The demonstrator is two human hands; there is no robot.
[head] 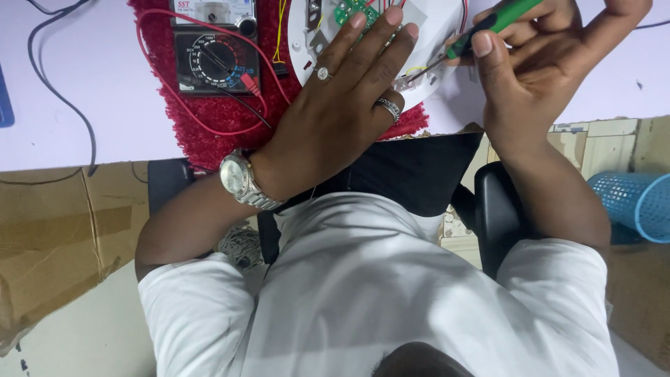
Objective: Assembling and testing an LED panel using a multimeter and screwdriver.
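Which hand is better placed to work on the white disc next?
Right, probably: the right hand grips the screwdriver, tip at the disc. The left hand lies flat on it.

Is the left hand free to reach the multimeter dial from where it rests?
Probably yes: the left hand lies flat on the white round housing, holding nothing; the multimeter sits beside it, nothing between.

White round housing (436,28): top cut by frame edge, middle covered by left hand (342,112). Green circuit board (352,10) on the housing mostly hidden under fingers. Screwdriver (488,24) tip blurred beside the housing; blue basket (631,202), right of it, clipped by edge.
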